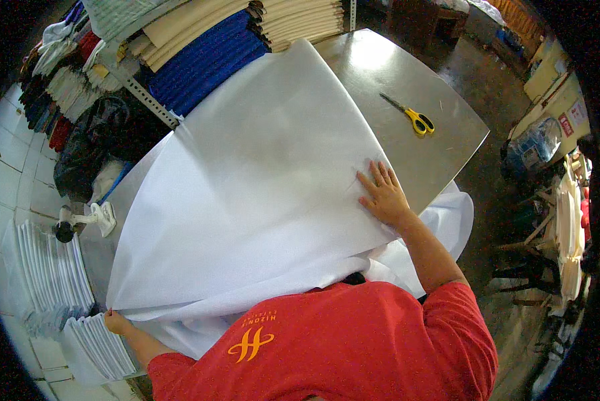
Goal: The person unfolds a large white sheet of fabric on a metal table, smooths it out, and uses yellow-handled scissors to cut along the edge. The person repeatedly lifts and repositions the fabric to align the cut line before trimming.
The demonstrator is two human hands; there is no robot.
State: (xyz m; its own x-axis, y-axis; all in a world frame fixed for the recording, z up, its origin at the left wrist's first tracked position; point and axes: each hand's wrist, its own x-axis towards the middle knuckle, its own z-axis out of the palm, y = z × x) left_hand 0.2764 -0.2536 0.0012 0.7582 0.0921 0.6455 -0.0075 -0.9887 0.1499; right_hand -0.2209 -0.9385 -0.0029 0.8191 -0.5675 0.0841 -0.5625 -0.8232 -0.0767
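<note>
A large white cloth [240, 167] lies spread over a grey table [360, 80], and more of it bunches and hangs near my body. My right hand [383, 194] lies flat on the cloth beside its right edge, fingers spread. At the lower left, my left hand [118, 322] pinches the cloth's corner between thumb and fingers. Yellow-handled scissors [417, 119] rest on the bare table to the right of the cloth, their blades pointing toward the back left.
Stacks of blue [206, 60] and cream fabric [300, 20] sit at the back, beside a metal rack post [146, 100]. Folded white cloths [53, 267] and a white clamp-like fixture [86, 220] are at left. Wooden stands [540, 227] and a wrapped blue bundle [533, 147] stand right.
</note>
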